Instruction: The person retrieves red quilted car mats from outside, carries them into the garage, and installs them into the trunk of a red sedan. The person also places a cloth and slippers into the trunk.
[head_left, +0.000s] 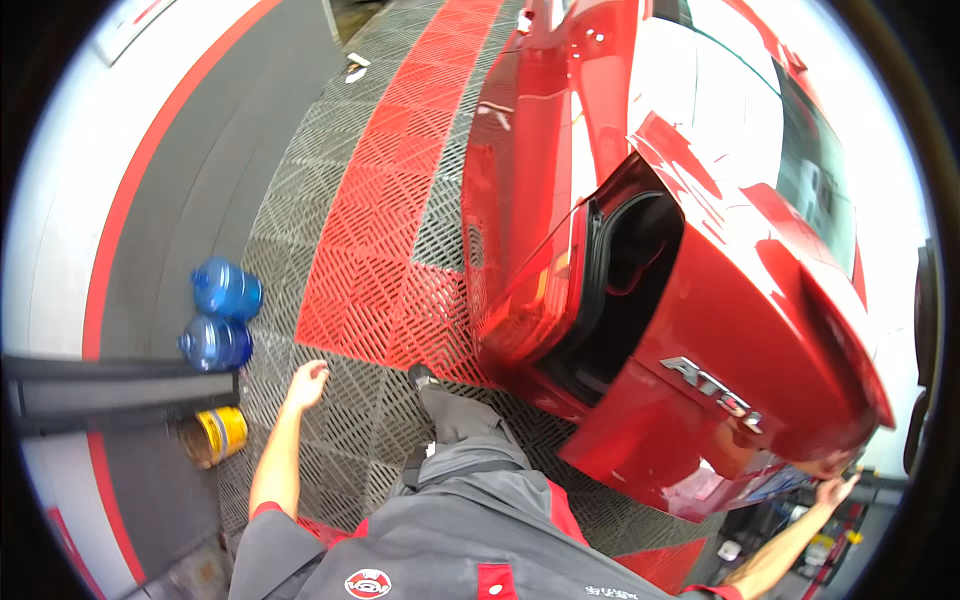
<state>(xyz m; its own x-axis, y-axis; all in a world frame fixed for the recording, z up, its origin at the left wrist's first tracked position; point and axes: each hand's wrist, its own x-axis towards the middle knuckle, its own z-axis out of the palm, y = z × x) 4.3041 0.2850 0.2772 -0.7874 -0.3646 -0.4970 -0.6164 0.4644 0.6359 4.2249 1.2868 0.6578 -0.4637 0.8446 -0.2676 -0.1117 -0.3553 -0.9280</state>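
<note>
A glossy red trunk lid (pixel 650 430) with silver lettering stands partly raised on a red car. Its dark trunk opening (pixel 630 270) shows on the left side, edged by a black rubber seal. My right hand (pixel 832 491) is at the lid's lower right edge, seemingly gripping it; part of its fingers is hard to make out. On the other side, my left hand (pixel 310 383) hangs low over the floor tiles, fingers loosely bent, with nothing in it. Beside the opening is the red tail light (pixel 530 315).
Two blue water jugs (pixel 228 288) stand along the grey left wall, near a yellow bucket (pixel 222 436). The floor has grey slotted tiles with a red strip (pixel 375 210). Dark shelving with small items (pixel 825 545) is at the lower right.
</note>
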